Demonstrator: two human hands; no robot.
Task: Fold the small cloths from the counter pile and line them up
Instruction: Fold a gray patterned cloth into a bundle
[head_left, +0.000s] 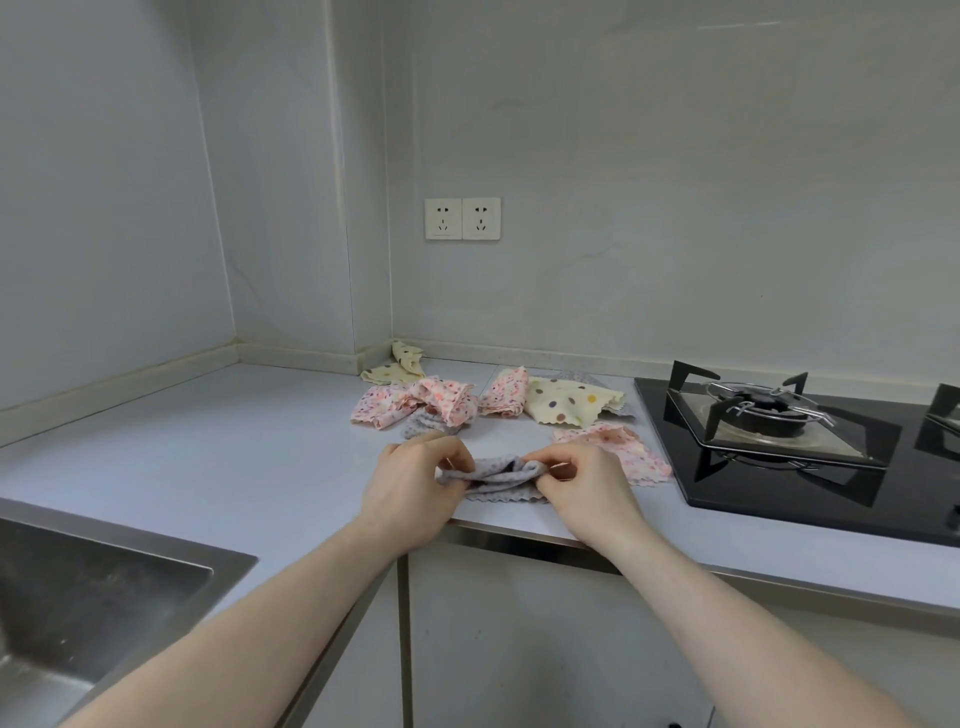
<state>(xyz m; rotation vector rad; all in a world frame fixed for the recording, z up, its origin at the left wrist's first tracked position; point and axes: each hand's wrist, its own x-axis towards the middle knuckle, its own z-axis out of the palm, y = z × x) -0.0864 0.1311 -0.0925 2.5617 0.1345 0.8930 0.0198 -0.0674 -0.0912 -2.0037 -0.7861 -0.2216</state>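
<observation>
Both hands' fingers (451, 464) pinch a bunched grey dotted cloth (501, 475).

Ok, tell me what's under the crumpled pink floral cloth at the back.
A grey dotted cloth pokes out from under the pink floral cloth, lying on the counter. How far it reaches underneath, or whether anything else lies there, is covered.

Grey walls (675, 182), twin wall sockets (462, 218)
</observation>
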